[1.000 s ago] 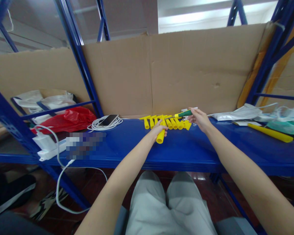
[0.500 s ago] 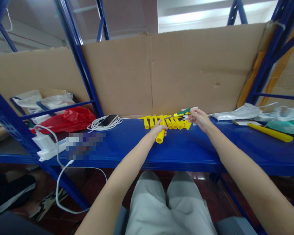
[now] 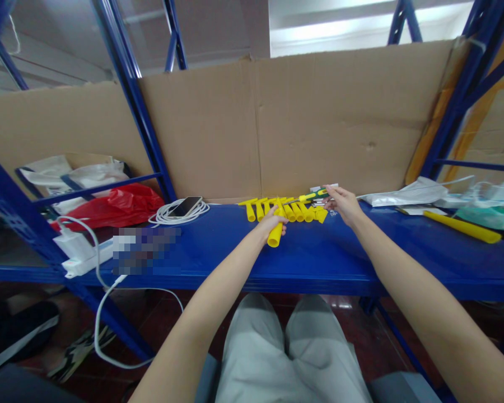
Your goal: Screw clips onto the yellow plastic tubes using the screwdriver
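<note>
My left hand is closed round a yellow tube, its open round end facing me. The tube's far end has a crosspiece, partly covered by my fingers. My right hand grips the end of a screwdriver with a green and yellow handle. Its thin shaft points left, and the tip is at or close to the far part of the held tube; contact is too small to tell. Behind my left hand, several similar yellow T-shaped pieces lie in a row on the blue shelf.
A phone lies on a coiled white cable to the left, near a red plastic bag and a white power strip. At right are a long yellow object and white packaging. Cardboard stands behind.
The screwdriver handle has turned slightly in my right hand, and its outer end sits a little lower. My left hand holds the yellow tube in nearly the same place.
</note>
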The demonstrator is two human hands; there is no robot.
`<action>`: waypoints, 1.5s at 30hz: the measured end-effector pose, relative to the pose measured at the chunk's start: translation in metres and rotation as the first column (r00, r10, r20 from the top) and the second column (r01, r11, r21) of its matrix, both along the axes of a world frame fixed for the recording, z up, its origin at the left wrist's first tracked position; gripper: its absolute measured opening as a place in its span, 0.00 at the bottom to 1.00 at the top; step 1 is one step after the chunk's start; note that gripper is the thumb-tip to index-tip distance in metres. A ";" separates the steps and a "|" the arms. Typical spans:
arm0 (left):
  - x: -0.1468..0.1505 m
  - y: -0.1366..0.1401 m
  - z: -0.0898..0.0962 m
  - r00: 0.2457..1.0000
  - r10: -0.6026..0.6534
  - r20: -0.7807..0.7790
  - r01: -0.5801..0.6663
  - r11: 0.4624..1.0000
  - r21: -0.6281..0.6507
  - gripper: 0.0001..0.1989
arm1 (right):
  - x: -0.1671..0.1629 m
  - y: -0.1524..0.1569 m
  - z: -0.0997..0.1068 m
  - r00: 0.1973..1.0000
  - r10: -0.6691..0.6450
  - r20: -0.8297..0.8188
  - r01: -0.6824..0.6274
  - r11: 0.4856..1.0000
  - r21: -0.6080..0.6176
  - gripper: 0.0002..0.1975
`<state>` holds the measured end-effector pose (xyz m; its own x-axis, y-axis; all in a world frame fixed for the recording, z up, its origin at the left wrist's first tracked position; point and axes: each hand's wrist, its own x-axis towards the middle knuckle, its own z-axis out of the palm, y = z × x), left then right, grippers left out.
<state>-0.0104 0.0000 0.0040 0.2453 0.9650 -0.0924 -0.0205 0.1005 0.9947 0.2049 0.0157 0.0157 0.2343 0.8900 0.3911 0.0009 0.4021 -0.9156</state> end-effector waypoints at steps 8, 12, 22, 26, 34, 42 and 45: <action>0.000 0.000 0.000 1.000 0.003 0.002 -0.003 1.000 0.006 0.40 | 0.000 0.000 0.000 1.000 0.015 -0.021 -0.016 0.999 -0.044 0.15; 0.000 -0.001 0.001 1.000 0.026 0.012 -0.026 1.000 -0.013 0.40 | 0.000 0.000 0.001 0.994 0.111 -0.014 -0.111 0.993 -0.024 0.11; 0.000 -0.003 0.002 1.000 0.015 -0.005 -0.015 1.000 -0.001 0.40 | 0.000 0.002 -0.001 0.999 0.040 0.031 -0.038 0.998 -0.050 0.20; 0.000 -0.003 0.003 1.000 0.010 -0.004 -0.010 1.000 -0.009 0.39 | -0.002 -0.001 0.001 1.000 -0.005 0.030 0.008 0.995 -0.103 0.19; 0.001 -0.002 0.002 1.000 0.024 0.012 -0.024 1.000 -0.014 0.40 | -0.002 -0.002 0.001 0.999 0.041 0.015 -0.040 0.997 -0.066 0.14; 0.000 -0.002 0.002 0.999 0.036 0.027 -0.036 0.999 -0.019 0.39 | -0.001 0.000 -0.001 0.993 0.122 0.002 -0.122 0.992 -0.024 0.14; 0.000 -0.002 0.003 0.999 0.033 0.024 -0.033 0.999 -0.015 0.40 | -0.001 0.000 0.000 0.995 0.102 -0.005 -0.103 0.993 -0.050 0.15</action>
<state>-0.0099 -0.0022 0.0069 0.2158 0.9712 -0.1006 -0.0478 0.1134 0.9924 0.2036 0.0153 0.0158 0.1418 0.9280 0.3446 -0.0405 0.3533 -0.9346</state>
